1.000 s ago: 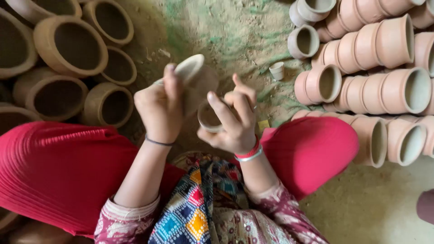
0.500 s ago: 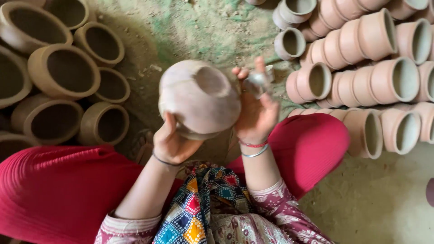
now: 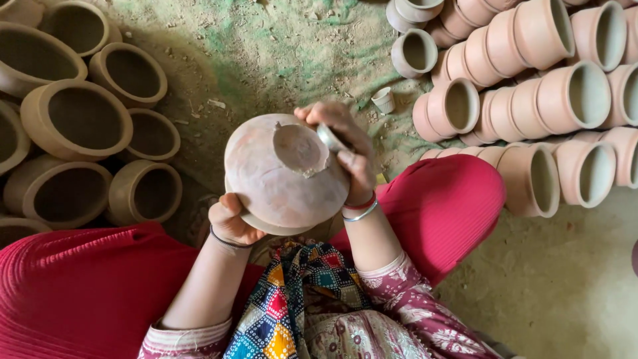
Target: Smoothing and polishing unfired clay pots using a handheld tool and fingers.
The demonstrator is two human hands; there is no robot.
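the left hand [image 3: 229, 223] cups the upturned clay pot [image 3: 282, 176] from below at the frame's centre, fingers wrapped under its rim to steady it. the right hand [image 3: 349, 149] pinches a small metal tool [image 3: 330, 137] against the pot's wet patch [image 3: 299, 149].

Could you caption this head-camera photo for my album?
Left hand cradles an upturned clay pot; right hand presses a small tool against it.

Soft even daylight, faint shadows, sharp focus, no glare

Red trousers [image 3: 73, 292], floral maroon sleeves [image 3: 412, 299], multicoloured patchwork scarf [image 3: 292, 299], red and silver bangles [image 3: 359, 207]
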